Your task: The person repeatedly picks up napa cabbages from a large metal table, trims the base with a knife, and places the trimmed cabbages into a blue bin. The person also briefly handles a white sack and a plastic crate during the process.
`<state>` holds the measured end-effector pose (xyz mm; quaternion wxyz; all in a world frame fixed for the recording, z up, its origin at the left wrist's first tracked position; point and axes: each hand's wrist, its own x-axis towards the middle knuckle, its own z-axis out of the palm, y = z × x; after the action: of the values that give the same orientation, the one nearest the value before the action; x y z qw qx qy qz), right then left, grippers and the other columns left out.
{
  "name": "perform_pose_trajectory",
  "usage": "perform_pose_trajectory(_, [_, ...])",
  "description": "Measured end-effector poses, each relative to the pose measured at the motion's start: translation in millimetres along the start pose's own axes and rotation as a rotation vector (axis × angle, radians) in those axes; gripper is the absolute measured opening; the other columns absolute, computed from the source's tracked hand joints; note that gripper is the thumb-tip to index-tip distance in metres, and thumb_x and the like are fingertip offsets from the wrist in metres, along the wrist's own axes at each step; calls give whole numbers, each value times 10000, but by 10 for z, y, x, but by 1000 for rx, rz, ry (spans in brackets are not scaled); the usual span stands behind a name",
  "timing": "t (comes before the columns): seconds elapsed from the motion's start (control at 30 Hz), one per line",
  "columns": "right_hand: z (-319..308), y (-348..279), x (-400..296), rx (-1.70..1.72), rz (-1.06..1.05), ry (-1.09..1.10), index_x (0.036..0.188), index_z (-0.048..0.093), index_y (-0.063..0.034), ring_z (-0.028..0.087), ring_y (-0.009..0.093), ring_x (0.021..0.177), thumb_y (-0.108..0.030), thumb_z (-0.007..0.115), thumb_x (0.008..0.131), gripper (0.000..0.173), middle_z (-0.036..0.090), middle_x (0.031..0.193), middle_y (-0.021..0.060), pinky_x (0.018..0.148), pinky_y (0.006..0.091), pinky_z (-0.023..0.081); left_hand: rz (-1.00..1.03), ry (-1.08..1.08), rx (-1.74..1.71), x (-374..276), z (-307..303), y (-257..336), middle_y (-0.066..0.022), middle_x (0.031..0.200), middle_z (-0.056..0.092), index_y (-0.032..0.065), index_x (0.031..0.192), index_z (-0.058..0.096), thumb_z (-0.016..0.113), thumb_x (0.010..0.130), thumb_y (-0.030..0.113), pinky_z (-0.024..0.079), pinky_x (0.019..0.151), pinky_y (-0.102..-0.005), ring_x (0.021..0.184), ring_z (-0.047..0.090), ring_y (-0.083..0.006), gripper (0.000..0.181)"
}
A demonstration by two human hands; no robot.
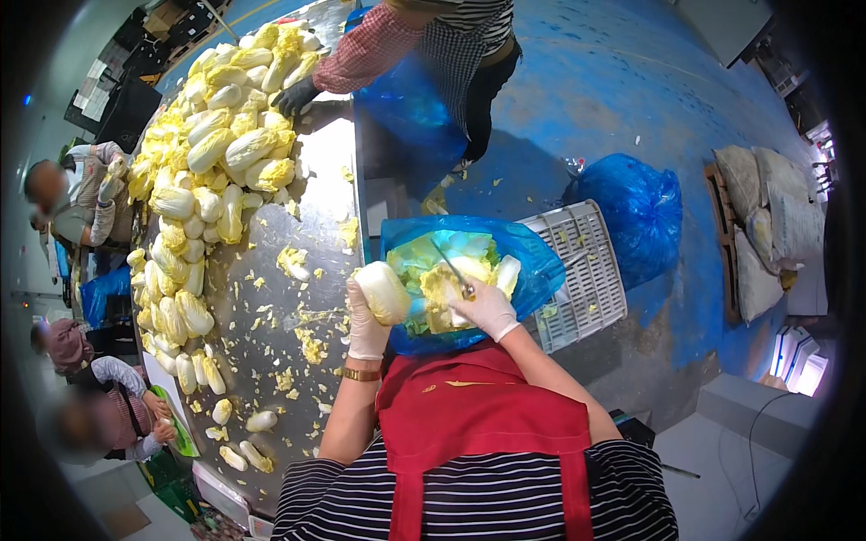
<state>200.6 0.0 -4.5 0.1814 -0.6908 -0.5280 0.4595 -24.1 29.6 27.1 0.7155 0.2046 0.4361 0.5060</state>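
My left hand [367,323], in a white glove, holds a trimmed napa cabbage [383,293] beside the metal table's edge. My right hand [484,308], also gloved, is closed around the handle of a knife [452,265], its blade pointing away from me. Both hands are over or beside a blue plastic bag [538,270] that stands against my red apron, with loose cabbage leaves [440,287] filling its mouth. On the table to the left lies a large heap of napa cabbages [223,145].
Leaf scraps [311,348] litter the steel table [264,324]. A white plastic crate [582,270] and a tied blue bag [629,213] stand at right. A co-worker's dark-gloved hand [296,96] reaches into the heap; other people work along the table's far side.
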Motion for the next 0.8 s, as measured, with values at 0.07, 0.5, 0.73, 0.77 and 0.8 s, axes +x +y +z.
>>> perform_pose_trajectory(0.07, [-199,-254,-82,134,-83,104,1182,608,-102,654,311,906,-424,679,787,514,680,978,155,819,360,506,-17,-65,107,-79,166,15,-64,1161,576,81,1277,504,488,838,705,476,926,-374,1067,567,-207,763])
perform_pose_trajectory(0.5, [-162,-540,-321,348,-284,115,1192,544,16,639,268,979,-240,710,714,567,636,1053,180,860,330,500,186,-174,533,-150,514,-281,-97,1146,563,2,1300,462,583,881,549,463,893,-296,1035,552,-165,699])
perform_pose_trajectory(0.73, [-201,-628,-398,334,-315,117,1115,549,9,640,357,920,-225,682,673,518,638,984,205,802,378,513,164,-145,610,-174,483,-283,-76,1090,575,9,1216,496,673,761,633,483,838,-274,970,568,-153,792])
perform_pose_trajectory(0.77, [-188,-619,-399,327,-321,129,1092,549,8,637,368,905,-222,679,672,497,637,966,207,791,385,512,143,-153,592,-158,467,-278,-73,1078,579,10,1206,501,671,749,653,483,832,-273,960,569,-149,806])
perform_pose_trajectory(0.8, [-178,-617,-402,319,-328,140,1070,550,8,634,379,890,-220,676,671,476,635,948,208,780,392,511,122,-160,573,-147,455,-275,-69,1065,583,12,1196,506,668,736,673,483,825,-271,950,570,-146,821])
